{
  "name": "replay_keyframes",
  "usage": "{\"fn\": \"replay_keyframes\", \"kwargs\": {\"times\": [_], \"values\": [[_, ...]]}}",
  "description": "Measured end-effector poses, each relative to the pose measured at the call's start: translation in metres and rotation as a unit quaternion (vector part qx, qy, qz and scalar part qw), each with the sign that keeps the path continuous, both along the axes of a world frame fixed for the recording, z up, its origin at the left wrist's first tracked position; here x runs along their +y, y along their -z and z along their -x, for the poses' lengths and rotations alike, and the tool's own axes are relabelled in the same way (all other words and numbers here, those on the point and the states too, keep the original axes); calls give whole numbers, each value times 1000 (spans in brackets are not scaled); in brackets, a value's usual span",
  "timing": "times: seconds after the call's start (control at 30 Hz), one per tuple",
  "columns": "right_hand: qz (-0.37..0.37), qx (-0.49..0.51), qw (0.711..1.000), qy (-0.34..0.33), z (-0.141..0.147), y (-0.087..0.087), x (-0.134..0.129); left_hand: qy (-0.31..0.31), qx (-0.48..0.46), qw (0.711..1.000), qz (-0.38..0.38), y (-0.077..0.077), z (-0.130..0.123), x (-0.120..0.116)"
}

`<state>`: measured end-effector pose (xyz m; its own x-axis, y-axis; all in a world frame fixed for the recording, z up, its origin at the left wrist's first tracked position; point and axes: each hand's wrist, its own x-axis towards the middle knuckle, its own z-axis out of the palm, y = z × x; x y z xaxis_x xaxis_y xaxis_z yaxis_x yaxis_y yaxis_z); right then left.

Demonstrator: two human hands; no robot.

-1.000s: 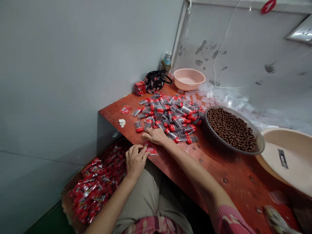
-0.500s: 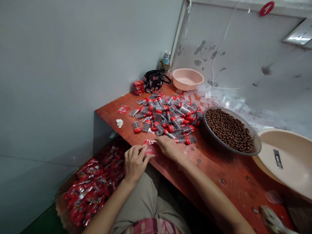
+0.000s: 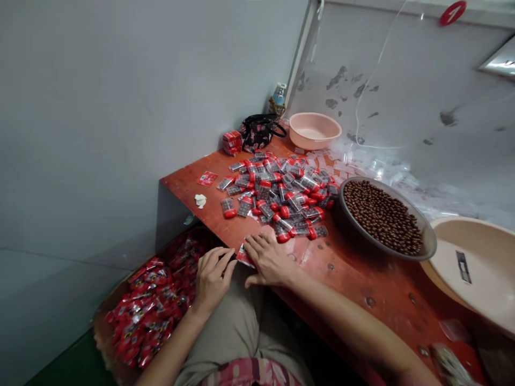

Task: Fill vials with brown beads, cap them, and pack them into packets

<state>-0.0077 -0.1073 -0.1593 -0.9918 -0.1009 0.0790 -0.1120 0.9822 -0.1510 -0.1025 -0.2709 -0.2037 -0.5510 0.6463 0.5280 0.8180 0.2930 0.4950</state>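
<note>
A small red printed packet (image 3: 244, 255) lies at the front edge of the red table, tilted over the rim. My right hand (image 3: 269, 260) rests flat on it with fingers stretched and thumb apart, covering its right part. At its left corner, the thumb and fingers of my left hand (image 3: 213, 276) are closed in a pinch on the edge. Just beyond is a heap of clear containers with red caps (image 3: 281, 187), filled with small dark balls.
A grey basin of brown balls (image 3: 428, 244) stands right, beside a large cream basin (image 3: 494, 230). Behind are a pink basin (image 3: 316, 142), a black handbag (image 3: 255, 134) and stacked red packs (image 3: 232, 143). Below left, a box holds many red packets (image 3: 148, 305).
My right hand has come down and flattened over the packet. The packet has turned and shifted toward the table edge. My left hand has moved slightly left and down, fingers drawn together.
</note>
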Motion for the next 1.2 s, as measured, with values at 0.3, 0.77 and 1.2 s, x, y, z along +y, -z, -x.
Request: {"fn": "replay_keyframes", "kwargs": {"times": [0.3,0.77,1.2], "values": [[145,38,986,70,-20,2,-24,8,-65,998,-21,-2,9,-12],[98,-18,964,245,39,-8,22,-79,24,996,42,-15,71,23],[282,54,941,180,-19,-4,-1,-207,72,971,95,-9,160,49]]}}
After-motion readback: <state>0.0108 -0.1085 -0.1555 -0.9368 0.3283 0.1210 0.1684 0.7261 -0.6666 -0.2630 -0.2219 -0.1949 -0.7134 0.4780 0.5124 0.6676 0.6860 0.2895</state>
